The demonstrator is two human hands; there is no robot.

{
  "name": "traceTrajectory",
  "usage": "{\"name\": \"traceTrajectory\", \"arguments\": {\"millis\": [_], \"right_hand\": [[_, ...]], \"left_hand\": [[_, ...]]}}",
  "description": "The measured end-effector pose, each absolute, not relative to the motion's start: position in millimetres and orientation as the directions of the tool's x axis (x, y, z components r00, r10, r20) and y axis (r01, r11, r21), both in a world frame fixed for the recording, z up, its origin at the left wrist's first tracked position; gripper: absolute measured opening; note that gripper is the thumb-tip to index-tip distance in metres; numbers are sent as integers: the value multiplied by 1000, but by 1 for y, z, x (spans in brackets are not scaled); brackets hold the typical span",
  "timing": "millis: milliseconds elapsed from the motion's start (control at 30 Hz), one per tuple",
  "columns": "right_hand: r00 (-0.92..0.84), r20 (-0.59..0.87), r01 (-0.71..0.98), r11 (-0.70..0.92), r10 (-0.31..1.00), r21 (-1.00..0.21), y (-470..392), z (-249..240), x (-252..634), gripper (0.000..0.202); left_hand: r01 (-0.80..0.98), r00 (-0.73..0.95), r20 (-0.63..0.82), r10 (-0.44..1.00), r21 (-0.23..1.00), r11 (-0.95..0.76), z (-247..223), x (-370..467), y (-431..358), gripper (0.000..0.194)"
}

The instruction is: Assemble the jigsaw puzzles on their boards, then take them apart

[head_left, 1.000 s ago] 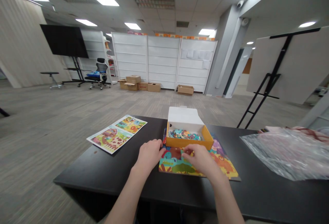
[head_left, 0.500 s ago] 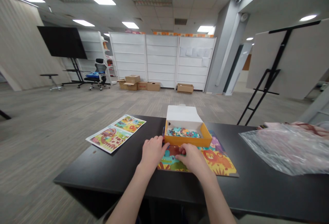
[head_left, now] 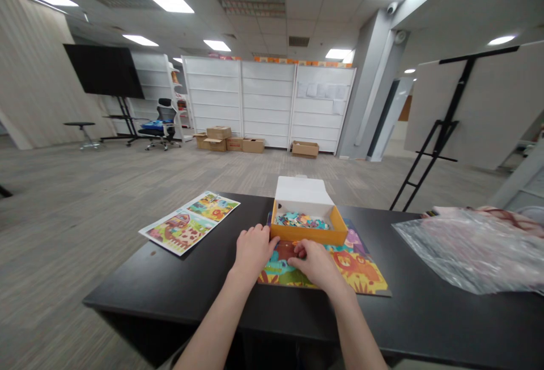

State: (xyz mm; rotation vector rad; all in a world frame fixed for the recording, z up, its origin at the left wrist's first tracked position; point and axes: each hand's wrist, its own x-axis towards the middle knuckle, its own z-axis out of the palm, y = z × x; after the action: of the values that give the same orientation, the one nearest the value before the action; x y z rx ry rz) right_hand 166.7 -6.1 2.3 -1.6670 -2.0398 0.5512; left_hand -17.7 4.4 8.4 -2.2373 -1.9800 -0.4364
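A colourful animal jigsaw puzzle lies on the black table in front of me. On its back part stands a yellow box, its white lid raised, with loose puzzle pieces inside. My left hand rests at the puzzle's left edge beside the box's front corner, its thumb spread over the puzzle and its fingertips partly hidden. Over the puzzle's middle is my right hand, fingers curled and thumb apart from them. I see nothing held in it.
A printed picture sheet lies on the table to the left. Clear plastic wrapping with pinkish material covers the right side. Past the table are cardboard boxes, an office chair and a black-framed stand.
My view has shifted slightly. The right hand has moved a little over the puzzle, its fingers still curled. My left hand stays at the puzzle's edge.
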Motion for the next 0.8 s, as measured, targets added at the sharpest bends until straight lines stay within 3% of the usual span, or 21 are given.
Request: {"name": "traceTrajectory", "arguments": {"millis": [167, 333, 800], "right_hand": [[-179, 84, 760, 192, 980, -621, -3, -1, 170, 13], [-178, 91, 751, 195, 980, -631, -3, 0, 169, 14], [-199, 98, 741, 215, 975, -636, 0, -6, 171, 19]], "left_hand": [[979, 101, 219, 970, 149, -135, 10, -23, -10, 25], [977, 126, 233, 964, 141, -162, 10, -22, -26, 20], [890, 366, 235, 900, 195, -413, 5, -20, -20, 26]]}}
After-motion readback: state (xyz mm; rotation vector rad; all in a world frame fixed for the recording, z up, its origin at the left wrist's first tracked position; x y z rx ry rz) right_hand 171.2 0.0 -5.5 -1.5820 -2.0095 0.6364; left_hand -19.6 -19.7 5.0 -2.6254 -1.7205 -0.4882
